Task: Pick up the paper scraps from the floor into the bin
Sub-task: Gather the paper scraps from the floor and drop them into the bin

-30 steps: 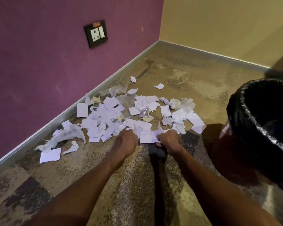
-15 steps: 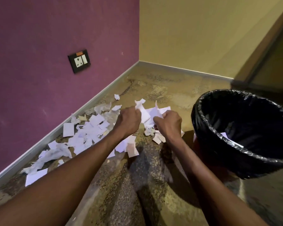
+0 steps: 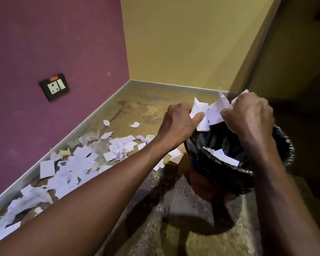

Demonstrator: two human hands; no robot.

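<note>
Both hands hold a bunch of white paper scraps (image 3: pixel 211 112) over the mouth of the bin (image 3: pixel 207 166), which is lined with a black bag. My left hand (image 3: pixel 179 122) grips the bunch from the left, and my right hand (image 3: pixel 248 115) grips it from the right. A few white scraps (image 3: pixel 225 157) lie inside the bin. Many more paper scraps (image 3: pixel 78 163) are strewn on the floor along the purple wall, to the left of the bin.
A purple wall (image 3: pixel 54 43) with a black switch socket (image 3: pixel 54 87) runs along the left. A yellow wall (image 3: pixel 183 39) closes the corner behind. A dark doorway (image 3: pixel 303 71) lies to the right. Mottled bare floor (image 3: pixel 155 209) lies in front of the bin.
Both hands gathered scraps off the floor, lifted them and carried them to the right. They now hold the bunch over the bin. The view has swung right and up.
</note>
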